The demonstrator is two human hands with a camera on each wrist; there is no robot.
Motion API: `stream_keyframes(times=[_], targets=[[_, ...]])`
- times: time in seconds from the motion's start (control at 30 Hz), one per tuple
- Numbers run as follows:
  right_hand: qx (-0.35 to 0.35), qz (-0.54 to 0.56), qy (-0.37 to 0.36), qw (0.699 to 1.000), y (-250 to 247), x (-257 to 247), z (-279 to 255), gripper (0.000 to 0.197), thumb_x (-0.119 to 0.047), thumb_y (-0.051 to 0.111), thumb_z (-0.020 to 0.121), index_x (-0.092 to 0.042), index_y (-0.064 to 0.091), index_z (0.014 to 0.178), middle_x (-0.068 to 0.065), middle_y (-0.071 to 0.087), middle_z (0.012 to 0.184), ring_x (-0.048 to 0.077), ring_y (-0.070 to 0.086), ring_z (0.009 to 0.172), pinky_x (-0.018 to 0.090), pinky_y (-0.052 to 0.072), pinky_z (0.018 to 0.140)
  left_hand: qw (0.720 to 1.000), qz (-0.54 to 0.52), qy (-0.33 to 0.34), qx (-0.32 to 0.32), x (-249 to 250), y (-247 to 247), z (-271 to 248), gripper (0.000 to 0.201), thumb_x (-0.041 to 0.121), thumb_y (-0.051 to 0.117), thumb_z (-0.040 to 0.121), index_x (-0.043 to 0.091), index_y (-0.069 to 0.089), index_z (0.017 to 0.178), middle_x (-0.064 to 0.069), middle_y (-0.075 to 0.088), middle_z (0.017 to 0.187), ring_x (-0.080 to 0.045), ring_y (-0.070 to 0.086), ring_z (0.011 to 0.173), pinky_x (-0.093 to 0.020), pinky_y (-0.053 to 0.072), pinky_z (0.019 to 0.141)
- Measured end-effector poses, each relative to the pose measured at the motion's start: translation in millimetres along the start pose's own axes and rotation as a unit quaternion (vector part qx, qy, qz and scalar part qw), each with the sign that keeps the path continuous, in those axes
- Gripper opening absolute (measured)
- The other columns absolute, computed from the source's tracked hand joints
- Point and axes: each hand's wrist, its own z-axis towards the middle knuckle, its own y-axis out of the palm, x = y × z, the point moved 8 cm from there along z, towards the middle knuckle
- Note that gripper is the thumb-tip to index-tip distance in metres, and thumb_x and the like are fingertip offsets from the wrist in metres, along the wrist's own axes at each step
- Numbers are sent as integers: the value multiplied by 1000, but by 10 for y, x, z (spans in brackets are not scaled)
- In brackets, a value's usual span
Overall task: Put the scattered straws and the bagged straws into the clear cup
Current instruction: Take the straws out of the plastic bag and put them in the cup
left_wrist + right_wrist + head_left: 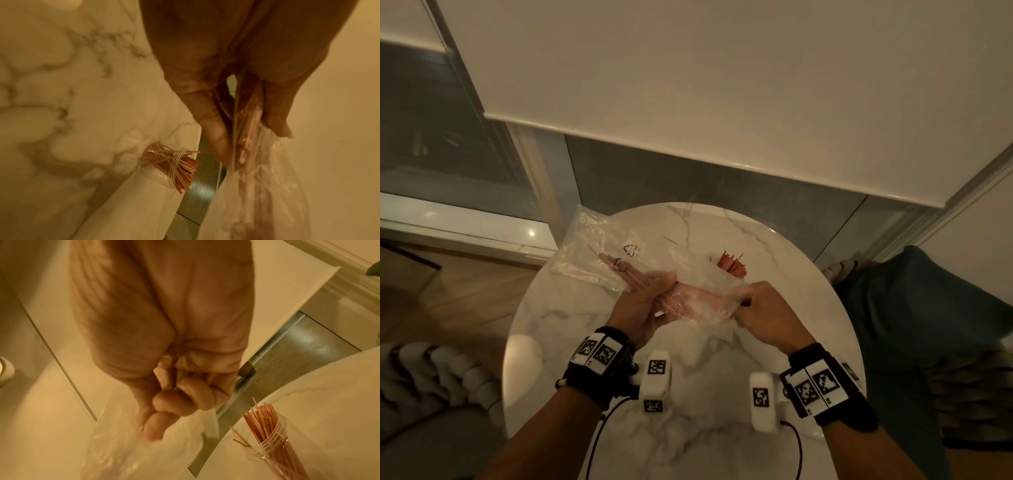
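Note:
I hold a clear plastic bag [698, 301] of thin orange straws above the round marble table [774, 260]. My left hand [643, 301] grips the bag and the straw bundle [248, 116] inside it between thumb and fingers. My right hand [760, 311] pinches the bag's right end [185, 431] with curled fingers. The clear cup [732, 265] stands on the table just beyond my hands, with many orange straws [265, 426] upright in it. The left part of the bag [599, 246] stretches out past the table's left edge.
One thin dark straw or stick [670, 240] lies alone on the table at the back. A blue-green cushion [928, 308] is right of the table and a knitted grey seat [431, 377] is at the left. A white wall panel [722, 85] rises behind.

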Motion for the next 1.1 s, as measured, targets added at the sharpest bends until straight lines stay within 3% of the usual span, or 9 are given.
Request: stream_keyframes(times=[0.13, 0.23, 0.4, 0.53, 0.67, 0.8, 0.97, 1.1], targets=[[67, 93, 29, 993, -77, 99, 2, 11, -6, 69, 88, -9, 79, 88, -3, 68, 65, 5, 53, 54, 20, 45, 54, 1000, -5, -7, 5, -40, -24, -27, 13, 19, 76, 72, 16, 69, 82, -5, 71, 77, -22, 69, 76, -49, 57, 82], [101, 116, 35, 988, -96, 107, -10, 9, -7, 71, 87, -10, 79, 86, 0, 69, 65, 5, 54, 53, 18, 46, 53, 1000, -13, -10, 17, -59, -50, -32, 9, 16, 74, 76, 14, 68, 82, -6, 71, 76, -21, 71, 73, -47, 59, 78], [97, 256, 34, 961, -60, 94, 10, 17, 0, 69, 87, -9, 76, 100, 8, 78, 93, 18, 73, 82, 25, 58, 68, 1000, -16, -13, 19, -76, -52, -21, 15, 18, 74, 74, 12, 68, 86, -6, 71, 77, -18, 70, 70, -42, 60, 69], [110, 265, 25, 958, -71, 101, 30, 18, 0, 70, 86, -5, 76, 103, 9, 78, 95, 26, 74, 91, 37, 61, 79, 1000, 0, -15, 13, -73, -68, -21, 15, 18, 74, 73, 12, 69, 87, -7, 71, 77, -18, 70, 69, -43, 59, 70], [101, 271, 14, 957, -36, 99, 26, 19, -5, 73, 86, -8, 76, 105, 10, 77, 97, 23, 73, 89, 33, 60, 77, 1000, 11, -8, 15, -51, -87, -16, 14, 18, 73, 74, 12, 68, 86, -6, 71, 76, -18, 70, 68, -43, 59, 70], [131, 268, 18, 954, -59, 131, 28, 13, -6, 74, 85, -6, 78, 97, 9, 78, 87, 20, 73, 79, 28, 59, 70, 1000, 19, -9, 16, -65, -99, -12, 16, 19, 74, 71, 14, 70, 86, -6, 72, 79, -19, 70, 71, -42, 58, 70], [115, 250, 16, 961, -60, 148, 26, 16, -7, 75, 84, -14, 78, 98, 2, 78, 95, 18, 74, 88, 25, 59, 73, 1000, 14, -14, 24, -80, -122, 5, 18, 19, 75, 71, 13, 70, 88, -6, 73, 82, -18, 70, 71, -44, 58, 78], [102, 255, 21, 961, -34, 152, 41, 20, -7, 74, 85, -14, 76, 103, 3, 78, 94, 16, 74, 86, 24, 59, 74, 999, 20, -6, 37, -73, -125, 14, 10, 14, 72, 78, 12, 69, 87, -7, 72, 77, -18, 69, 69, -43, 59, 75]])
